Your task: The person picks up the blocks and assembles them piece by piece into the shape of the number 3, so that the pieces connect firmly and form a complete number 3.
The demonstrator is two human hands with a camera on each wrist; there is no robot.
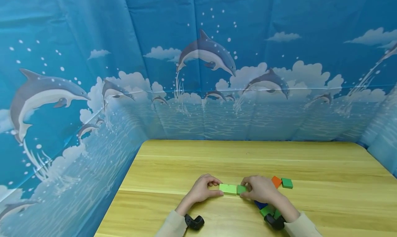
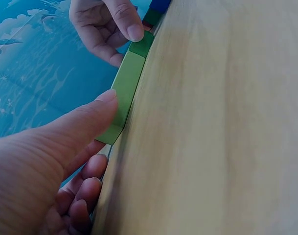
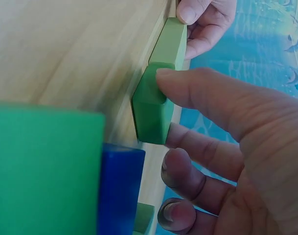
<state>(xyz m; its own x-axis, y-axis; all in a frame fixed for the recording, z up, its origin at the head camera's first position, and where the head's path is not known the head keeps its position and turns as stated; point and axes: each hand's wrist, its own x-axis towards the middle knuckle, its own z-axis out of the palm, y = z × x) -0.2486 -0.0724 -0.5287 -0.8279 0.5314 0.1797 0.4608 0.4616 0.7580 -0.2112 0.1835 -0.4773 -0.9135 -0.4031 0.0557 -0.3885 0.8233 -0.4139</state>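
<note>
A long light green block (image 1: 227, 189) lies flat on the wooden table, end to end with a shorter, darker green block (image 3: 151, 98). My left hand (image 1: 201, 188) grips the left end of the light green one, its thumb (image 2: 102, 105) along the near side. Its other fingers are partly hidden behind the block in the left wrist view. From the other side my right hand (image 1: 260, 188) pinches the darker green block between thumb and forefinger. That hand's remaining fingers curl loosely beside it in the right wrist view.
Beyond the right hand lie an orange block (image 1: 276, 182) and a green square block (image 1: 287, 183). Under the right forearm are a blue block (image 1: 260, 205) and green blocks (image 1: 265, 212). A blue dolphin-print curtain (image 1: 217, 123) hangs along the table's back and left edges.
</note>
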